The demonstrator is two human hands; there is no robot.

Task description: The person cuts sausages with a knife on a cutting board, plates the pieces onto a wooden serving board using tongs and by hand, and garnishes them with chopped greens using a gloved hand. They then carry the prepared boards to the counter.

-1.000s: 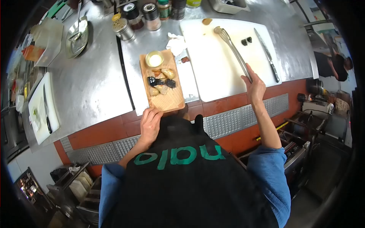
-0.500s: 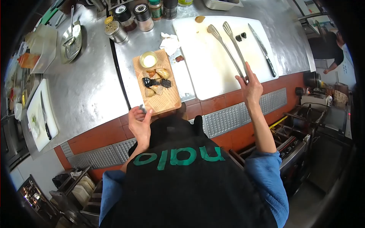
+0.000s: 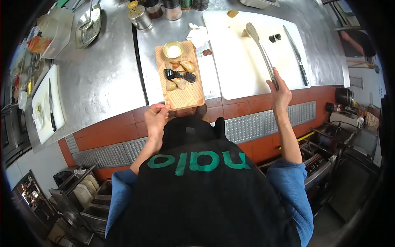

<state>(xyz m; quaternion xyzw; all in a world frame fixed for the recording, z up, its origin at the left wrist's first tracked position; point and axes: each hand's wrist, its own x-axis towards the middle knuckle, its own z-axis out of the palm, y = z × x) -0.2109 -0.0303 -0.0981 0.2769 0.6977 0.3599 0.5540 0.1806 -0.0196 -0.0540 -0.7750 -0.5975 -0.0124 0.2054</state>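
Note:
My left hand [image 3: 155, 122] pinches the near left corner of a wooden serving board [image 3: 181, 100] lined with printed paper. Whether the fingers grip the wood or only the paper I cannot tell. On the board are a small cup of pale sauce [image 3: 173, 50], browned potato pieces [image 3: 188, 66] and glossy black pieces [image 3: 177, 74] lying across them. My right hand [image 3: 281, 95] is closed around the handle end of metal tongs [image 3: 262, 46]. The tongs' arms are together, over a white cutting board [image 3: 236, 76], with a small brown piece by their tip.
A knife [image 3: 297, 57], two small black bits [image 3: 275, 38] and a brown piece [image 3: 232, 14] lie on the cutting board. Crumpled white paper [image 3: 198, 36] sits beside it. Shakers [image 3: 140, 17] and a metal dish with a spoon [image 3: 88, 31] stand farther back. Another cutting board [image 3: 46, 107] is at left.
The tongs' two arms, apart before, have come together in my right hand. My left fingers have drawn into a pinch at the board's corner. The view has shifted slightly.

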